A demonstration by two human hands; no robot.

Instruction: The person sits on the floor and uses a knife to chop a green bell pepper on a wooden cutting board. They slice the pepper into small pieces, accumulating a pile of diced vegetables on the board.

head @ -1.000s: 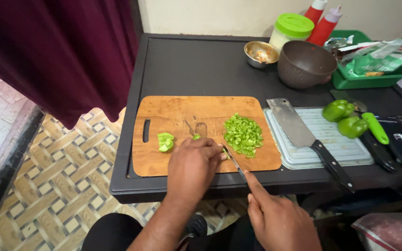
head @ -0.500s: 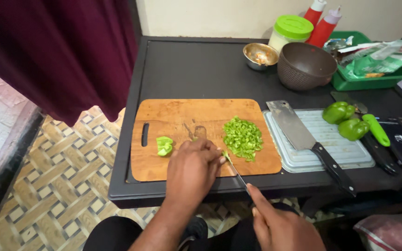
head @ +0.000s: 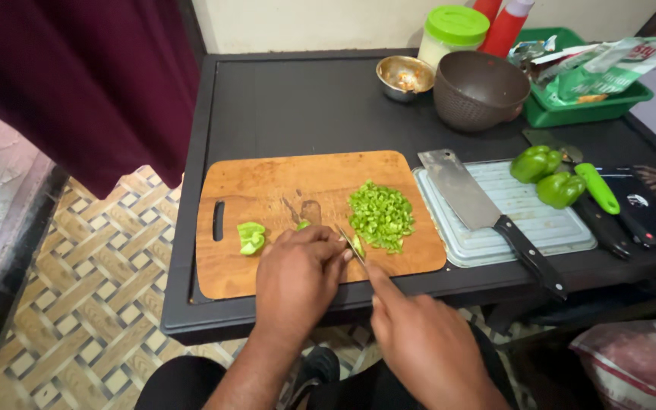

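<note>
A black table (head: 298, 106) stands by a dark red curtain (head: 77, 76), with a patterned floor (head: 77, 288) below. On the table lies a wooden cutting board (head: 267, 182). Beside it a big cleaver (head: 480, 205) rests on a grey tray (head: 548, 224).

The left hand (head: 294, 277) is curled, fingers bent down on a small piece of green pepper (head: 303, 225) — it presses the piece to the board. The right hand (head: 423, 342) is closed around a small knife (head: 352, 244), one finger stretched along the top. The blade touches the board just beside the left fingers.

A pile of chopped green pepper (head: 380, 215) sits in the middle of the board — tiny bright bits. One bigger pepper chunk (head: 250, 237) lies near the board's handle hole.
</note>
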